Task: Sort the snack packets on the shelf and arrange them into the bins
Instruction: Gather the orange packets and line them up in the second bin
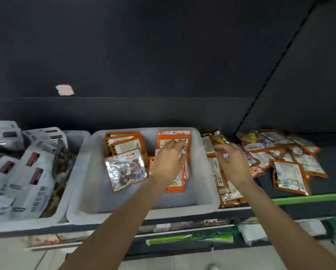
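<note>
1. The middle bin (204, 184), a white tub, sits on the shelf (319, 184) and holds orange-edged snack packets in two rows.
2. The left row (124, 147) leans toward the back wall; its front packet (125, 168) faces up, clear window showing, long axis running front to back with a slight tilt.
3. The right row (174, 140) lies flatter, long axes front to back, top edges toward the shelf back.
4. The left hand (168, 162) reaches over the right row, palm down, fingers curled on a clear-fronted packet (183, 154).
5. The right hand (231, 162) hovers beside the bin's right wall, fingers bent round a small packet (225, 155); the exact grip is blurred.
6. Loose packets (291, 168) lie scattered flat on the shelf to the right, at mixed angles.
7. The left bin (75, 137) holds white packets (26, 168).
</note>
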`<state>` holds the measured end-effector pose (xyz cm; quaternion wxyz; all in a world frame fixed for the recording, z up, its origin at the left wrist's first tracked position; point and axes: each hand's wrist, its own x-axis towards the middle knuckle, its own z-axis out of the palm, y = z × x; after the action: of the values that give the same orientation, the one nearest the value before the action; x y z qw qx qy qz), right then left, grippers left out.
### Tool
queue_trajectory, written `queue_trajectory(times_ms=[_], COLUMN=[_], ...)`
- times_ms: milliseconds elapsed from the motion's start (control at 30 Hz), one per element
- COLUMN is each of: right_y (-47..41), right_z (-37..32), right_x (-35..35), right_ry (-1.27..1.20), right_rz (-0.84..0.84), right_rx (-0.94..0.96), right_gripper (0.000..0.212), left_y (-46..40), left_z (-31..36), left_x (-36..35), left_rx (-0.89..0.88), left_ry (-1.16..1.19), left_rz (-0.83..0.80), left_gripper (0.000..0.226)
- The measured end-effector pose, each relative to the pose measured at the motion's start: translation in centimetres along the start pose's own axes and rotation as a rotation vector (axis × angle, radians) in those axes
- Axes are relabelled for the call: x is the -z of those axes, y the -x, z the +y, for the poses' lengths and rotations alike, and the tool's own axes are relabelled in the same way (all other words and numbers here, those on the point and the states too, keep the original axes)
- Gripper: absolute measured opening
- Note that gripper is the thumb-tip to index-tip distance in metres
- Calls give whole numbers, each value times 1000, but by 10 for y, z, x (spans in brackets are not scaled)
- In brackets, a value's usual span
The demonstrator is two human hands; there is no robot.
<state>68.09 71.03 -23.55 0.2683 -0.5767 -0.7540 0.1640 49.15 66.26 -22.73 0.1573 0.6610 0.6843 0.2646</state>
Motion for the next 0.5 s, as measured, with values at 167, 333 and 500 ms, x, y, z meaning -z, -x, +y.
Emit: queue_trajectory(times_ms=[167,333,500], right_y=[-6,-30,-67], right_z=[74,168,233], right_x=[41,78,101], right_ry=[28,88,221], right_rz=[-9,-66,-208], right_rx=[-57,-204,-219], right_gripper=[26,35,62], left_y=[-28,-66,-89], left_z=[79,147,166], left_x=[-47,-116,-172], left_rx=[-77,-21,126], left_ry=[39,3,-44], left_rz=[-40,-194,-302], left_gripper=[33,35,44])
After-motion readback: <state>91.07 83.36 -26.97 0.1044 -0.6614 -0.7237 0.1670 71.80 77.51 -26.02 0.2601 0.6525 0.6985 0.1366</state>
